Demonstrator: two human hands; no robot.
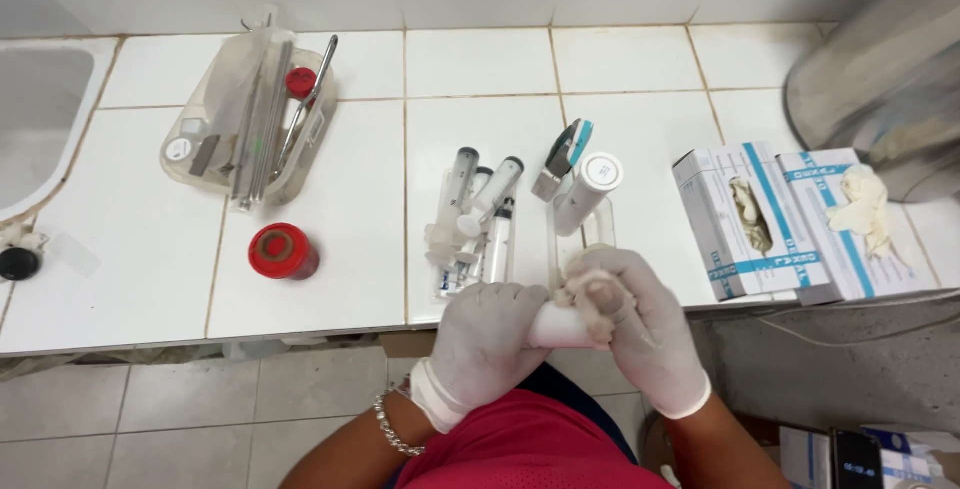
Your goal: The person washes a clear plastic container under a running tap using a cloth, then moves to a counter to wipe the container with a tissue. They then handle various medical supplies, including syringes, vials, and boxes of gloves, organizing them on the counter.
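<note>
Both my hands wear white gloves and meet at the front edge of the tiled counter. My left hand (484, 337) is wrapped around a white cylindrical tube (556, 327). My right hand (640, 327) presses a wad of cotton (592, 307) against the tube's end, pinching it with thumb and fingers. Just beyond my hands lie several syringes (482, 217) in a loose pile, and a white cylindrical container (588, 191) lies tilted beside them.
A clear tray (248, 121) with metal instruments and a red cap sits back left. A red round lid (282, 251) lies near it. Two glove boxes (778, 221) stand at the right, a metal drum (880, 69) behind them. A sink (40, 119) is far left.
</note>
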